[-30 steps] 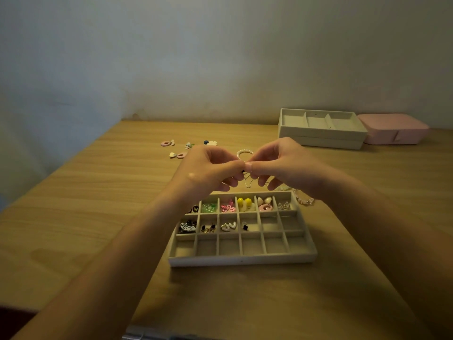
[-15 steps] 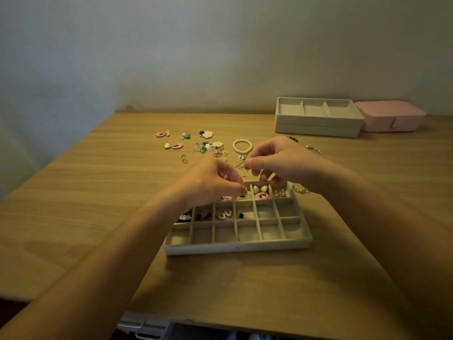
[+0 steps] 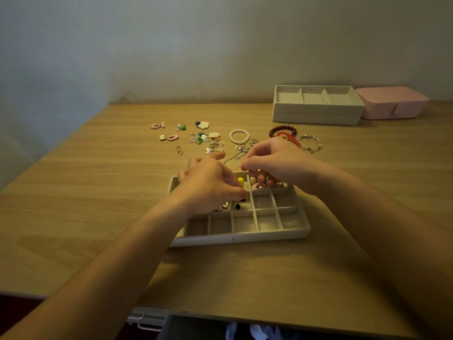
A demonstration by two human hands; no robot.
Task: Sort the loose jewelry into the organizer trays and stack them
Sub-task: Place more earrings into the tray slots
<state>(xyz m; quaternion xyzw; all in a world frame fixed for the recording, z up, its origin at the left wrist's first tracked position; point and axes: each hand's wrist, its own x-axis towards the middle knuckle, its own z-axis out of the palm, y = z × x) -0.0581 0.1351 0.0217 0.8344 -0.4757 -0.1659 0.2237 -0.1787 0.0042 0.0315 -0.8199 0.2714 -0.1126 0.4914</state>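
Pinching hand, right: right hand [image 3: 277, 165] hangs over the far right corner of the organizer tray [image 3: 245, 238]; thumb and forefinger pinch a thin silver piece [image 3: 239, 163], the other fingers curled under.
Left hand: left hand [image 3: 210, 185] lies over the tray's far left compartments, fingers curled, thumb and forefinger tips pressed together at a divider. What sits between them I cannot tell.
Tray contents: a yellow bead [image 3: 241, 179] and a pink piece [image 3: 256, 186] in the far row, a black stud [image 3: 237, 206] in the middle row; the near row shows bare lining.
Loose jewelry: spread on the table [image 3: 73, 192] just beyond the tray, with pink oval earrings [image 3: 172, 137] at the left, a pearl bracelet [image 3: 239, 136] in the middle, red bead bracelets [image 3: 283, 131] and a silver bracelet [image 3: 310, 143] at the right, near the right hand's knuckles.
Stacked trays: two trays [image 3: 316, 116] sit at the far right by the wall, touching a pink box [image 3: 392, 106].
Edges: the table's left edge runs diagonally away, well apart from the tray; its near edge overhangs an open drawer [image 3: 152, 320].
Open room: wide bare wood lies left of the tray and between its front wall and the near edge; both forearms cross that strip.
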